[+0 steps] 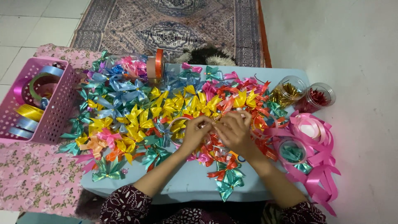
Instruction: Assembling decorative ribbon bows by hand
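The left hand [195, 132] and the right hand [234, 130] meet over the middle of the low blue table [186, 182]. Their fingers are curled together around a small shiny ribbon piece [215, 120], pinched between both hands. Around them lies a heap of glossy ribbon bows [137, 120], folded in pointed loops. A pink perforated basket [58, 108] with ribbon rolls stands far left.

A small piece of ribbon [216, 120], pale and shiny, sat pinched between the fingertips of the left hand [195, 133] and the right hand [235, 131], too small to make out its shape. It hung just above the heap of ribbon bows [137, 120], yellow, blue, pink, orange and teal, spread across the low blue table [186, 182].
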